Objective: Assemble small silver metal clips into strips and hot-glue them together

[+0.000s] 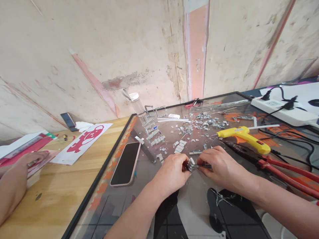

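Note:
My left hand point(173, 172) is closed, its thumb and fingers pinching a small silver metal piece point(191, 164) just above the glass tabletop. Close beside it on the right, my right hand point(218, 166) grips a thin dark tool point(203, 165) whose tip points at the piece. What kind of tool it is does not show, as the fingers cover most of it. A flat metal strip point(195, 152) lies just beyond my hands. Beyond that, cut silver metal bits point(208, 121) are scattered, and flat silver rectangles point(180, 146) lie in a row.
A phone point(125, 163) lies left of my hands. Right are a yellow glue gun point(243, 134), red-handled pliers point(281, 171) and a white power strip point(284, 111) with cables. A clear bottle point(137, 104) stands behind. Another person's hand point(35, 159) works at the wooden table point(57, 199).

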{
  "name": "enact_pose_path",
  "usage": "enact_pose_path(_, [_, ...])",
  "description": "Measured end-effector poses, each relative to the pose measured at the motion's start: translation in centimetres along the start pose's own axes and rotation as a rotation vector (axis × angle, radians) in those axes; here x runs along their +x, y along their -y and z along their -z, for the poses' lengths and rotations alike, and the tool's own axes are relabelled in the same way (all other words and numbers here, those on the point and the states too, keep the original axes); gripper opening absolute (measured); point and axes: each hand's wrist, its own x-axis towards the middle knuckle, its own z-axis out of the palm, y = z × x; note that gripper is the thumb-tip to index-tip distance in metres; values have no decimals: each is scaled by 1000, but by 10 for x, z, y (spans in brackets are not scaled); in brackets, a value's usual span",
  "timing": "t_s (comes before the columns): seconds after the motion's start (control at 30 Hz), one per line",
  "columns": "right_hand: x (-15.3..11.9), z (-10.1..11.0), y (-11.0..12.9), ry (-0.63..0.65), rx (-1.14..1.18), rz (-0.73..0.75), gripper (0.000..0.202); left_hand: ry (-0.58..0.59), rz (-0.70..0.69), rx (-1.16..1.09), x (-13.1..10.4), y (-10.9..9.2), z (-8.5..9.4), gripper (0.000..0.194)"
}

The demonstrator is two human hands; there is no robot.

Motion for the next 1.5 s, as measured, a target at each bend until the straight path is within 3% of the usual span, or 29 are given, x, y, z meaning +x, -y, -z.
enact_pose_path(0.37, [-1, 0, 12, -46, -42, -23, 12, -51, -90, 119, -3, -3, -9, 12])
enact_pose_path(0.6, [1, 5, 12, -6, 14, -102, 11, -47, -61, 134, -4, -5, -8, 14])
enact_pose_path(0.87, [2, 8, 13, -5, -4, -120, 13, -43, -132, 227, -5, -10, -9, 16])
enact_pose_path(1.5, [4, 16, -6, 106, 27, -18, 11, -50, -46, -36, 2, 3, -6, 17])
